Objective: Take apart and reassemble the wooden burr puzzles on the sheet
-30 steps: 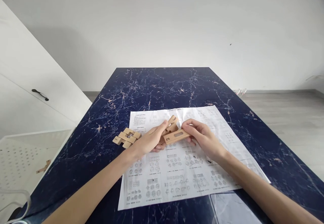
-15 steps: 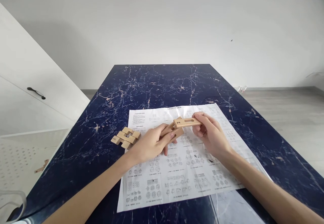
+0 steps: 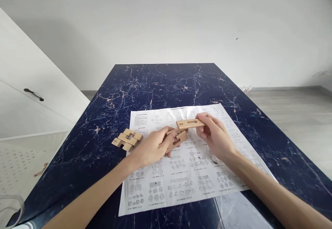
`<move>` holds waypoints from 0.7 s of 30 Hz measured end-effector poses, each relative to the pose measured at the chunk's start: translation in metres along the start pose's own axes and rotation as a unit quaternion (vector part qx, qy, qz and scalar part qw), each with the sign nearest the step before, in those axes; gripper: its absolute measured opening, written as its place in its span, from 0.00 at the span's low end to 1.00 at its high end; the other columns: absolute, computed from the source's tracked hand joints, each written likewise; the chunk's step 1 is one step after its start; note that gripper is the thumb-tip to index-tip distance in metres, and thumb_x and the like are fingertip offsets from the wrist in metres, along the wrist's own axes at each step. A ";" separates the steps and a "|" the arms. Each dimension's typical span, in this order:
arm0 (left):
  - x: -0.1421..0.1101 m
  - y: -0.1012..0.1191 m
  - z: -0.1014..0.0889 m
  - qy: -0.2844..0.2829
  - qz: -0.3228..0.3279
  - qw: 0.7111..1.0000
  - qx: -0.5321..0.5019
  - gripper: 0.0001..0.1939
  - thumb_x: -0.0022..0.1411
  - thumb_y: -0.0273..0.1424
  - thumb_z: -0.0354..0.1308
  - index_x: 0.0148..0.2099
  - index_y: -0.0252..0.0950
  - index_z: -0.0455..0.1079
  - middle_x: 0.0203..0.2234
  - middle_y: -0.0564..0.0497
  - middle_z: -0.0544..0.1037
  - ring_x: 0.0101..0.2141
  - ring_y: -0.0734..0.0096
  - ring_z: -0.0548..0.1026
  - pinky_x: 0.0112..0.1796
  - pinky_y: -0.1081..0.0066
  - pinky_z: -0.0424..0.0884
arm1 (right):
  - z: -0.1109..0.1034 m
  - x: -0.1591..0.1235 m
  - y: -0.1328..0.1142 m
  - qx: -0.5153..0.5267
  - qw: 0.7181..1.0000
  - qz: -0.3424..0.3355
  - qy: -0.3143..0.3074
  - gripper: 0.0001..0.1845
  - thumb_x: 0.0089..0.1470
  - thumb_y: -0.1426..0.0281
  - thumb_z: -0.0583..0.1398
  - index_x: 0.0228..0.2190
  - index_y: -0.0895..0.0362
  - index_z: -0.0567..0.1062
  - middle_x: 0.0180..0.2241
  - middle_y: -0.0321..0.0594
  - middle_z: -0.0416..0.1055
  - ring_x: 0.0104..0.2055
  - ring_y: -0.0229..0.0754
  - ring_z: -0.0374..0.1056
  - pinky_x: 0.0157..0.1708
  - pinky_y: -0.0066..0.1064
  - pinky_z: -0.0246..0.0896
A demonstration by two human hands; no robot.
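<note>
Over the printed sheet (image 3: 153, 206), my left hand (image 3: 153, 146) is closed around slotted wooden puzzle pieces (image 3: 181, 140); the fingers partly cover them, so I cannot tell how they fit together. My right hand (image 3: 214, 132) pinches the right end of a flat wooden puzzle piece (image 3: 181, 124) marked "2", which has a keyhole-like slot. The left end of that piece lies just above the pieces in my left hand; whether they touch I cannot tell. A small interlocked wooden puzzle (image 3: 127, 140) rests on the table left of my left hand.
The dark blue marble-pattern table (image 3: 160, 84) reaches back toward a pale wall. A white cabinet (image 3: 52, 101) with a black handle stands at the left. Near the front edge lies a pale, glossy panel (image 3: 238, 211). A wooden bit (image 3: 40, 171) shows beyond the table's left edge.
The pieces in my left hand have turned, so a slotted face shows more. The piece marked "2" has shifted slightly left in my right hand's pinch. The view has moved a little.
</note>
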State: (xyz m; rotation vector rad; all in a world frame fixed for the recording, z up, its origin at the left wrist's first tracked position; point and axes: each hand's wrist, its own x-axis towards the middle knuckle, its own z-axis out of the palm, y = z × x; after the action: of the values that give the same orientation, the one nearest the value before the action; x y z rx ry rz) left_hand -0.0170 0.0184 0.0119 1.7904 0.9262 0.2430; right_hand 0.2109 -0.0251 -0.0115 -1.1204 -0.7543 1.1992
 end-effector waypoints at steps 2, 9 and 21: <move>0.000 0.000 0.001 0.011 0.005 1.000 0.016 0.23 0.81 0.48 0.44 0.58 0.37 0.71 0.32 0.48 0.81 0.26 0.66 0.80 0.25 0.70 0.69 | 0.000 0.000 0.000 -0.003 1.000 -0.001 0.001 0.16 0.59 0.55 0.70 0.31 0.55 0.76 0.20 0.29 0.60 0.20 0.33 0.52 0.22 0.29 0.47; 0.002 0.001 0.003 0.100 0.074 0.979 0.160 0.21 0.82 0.44 0.42 0.54 0.35 0.70 0.30 0.48 0.81 0.23 0.67 0.75 0.25 0.68 0.63 | 0.001 -0.001 0.000 -0.019 1.000 -0.014 0.007 0.16 0.60 0.55 0.69 0.32 0.54 0.78 0.20 0.29 0.60 0.20 0.33 0.52 0.21 0.30 0.46; 0.003 0.000 0.002 0.164 0.114 0.980 0.008 0.18 0.83 0.42 0.42 0.48 0.39 0.69 0.39 0.49 0.83 0.38 0.64 0.80 0.41 0.63 0.74 | 0.002 -0.003 0.000 -0.078 0.995 -0.054 -0.012 0.19 0.64 0.53 0.67 0.50 0.50 0.83 0.36 0.38 0.74 0.26 0.35 0.60 0.21 0.29 0.55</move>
State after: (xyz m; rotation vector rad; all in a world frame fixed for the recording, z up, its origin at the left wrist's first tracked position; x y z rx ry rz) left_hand -0.0141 0.0190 0.0103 1.9058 0.9498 0.6953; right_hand 0.2088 -0.0272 -0.0111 -1.1802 -0.9281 1.0781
